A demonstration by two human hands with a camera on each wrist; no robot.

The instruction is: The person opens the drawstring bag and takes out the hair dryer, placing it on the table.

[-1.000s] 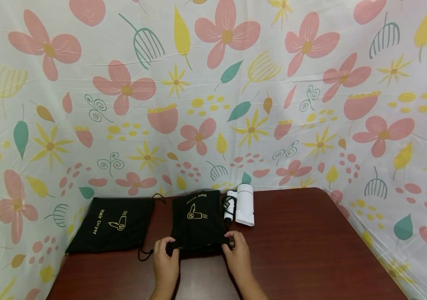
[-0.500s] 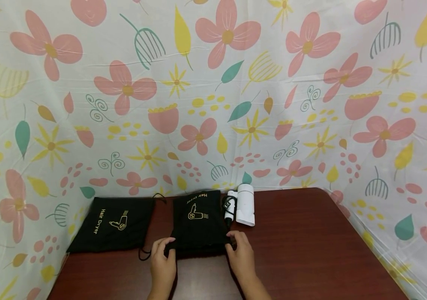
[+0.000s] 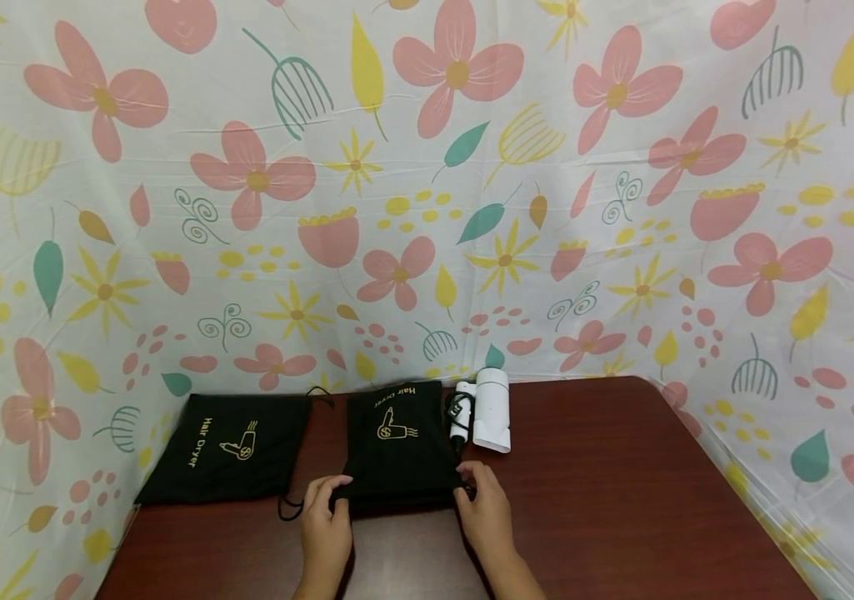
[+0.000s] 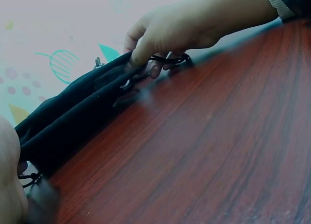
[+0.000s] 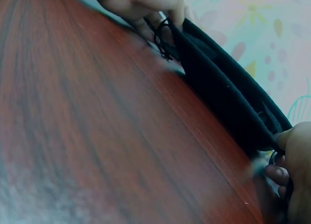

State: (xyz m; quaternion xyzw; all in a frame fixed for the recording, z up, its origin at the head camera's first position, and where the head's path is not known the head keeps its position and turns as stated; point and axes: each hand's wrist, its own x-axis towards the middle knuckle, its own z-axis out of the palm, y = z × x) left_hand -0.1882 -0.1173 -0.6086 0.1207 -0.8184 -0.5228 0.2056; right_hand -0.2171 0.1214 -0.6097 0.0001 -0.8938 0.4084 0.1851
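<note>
A black drawstring bag point(image 3: 402, 454) printed "Hair Dryer" with a gold dryer drawing lies on the table, its mouth toward the near side. My left hand point(image 3: 327, 521) pinches the left corner of the mouth; my right hand point(image 3: 488, 512) pinches the right corner. In the left wrist view the bag's mouth point(image 4: 73, 117) shows as two cloth edges slightly apart. The right wrist view shows the same opening in the bag point(image 5: 223, 88), with drawcord loops point(image 5: 164, 39) at the corner by the left hand. What lies inside the bag is hidden.
A second black "Hair Dryer" bag point(image 3: 227, 450) lies flat at the left, cords at its right side. Right of the middle bag is a white hair dryer point(image 3: 491, 412) with a black cord point(image 3: 459, 410) wound on its handle. A floral curtain point(image 3: 427, 208) borders the brown table point(image 3: 606, 483).
Both hands have moved slightly apart, drawing the bag's mouth wider and straighter. The other bag and the hair dryer have stayed in place.
</note>
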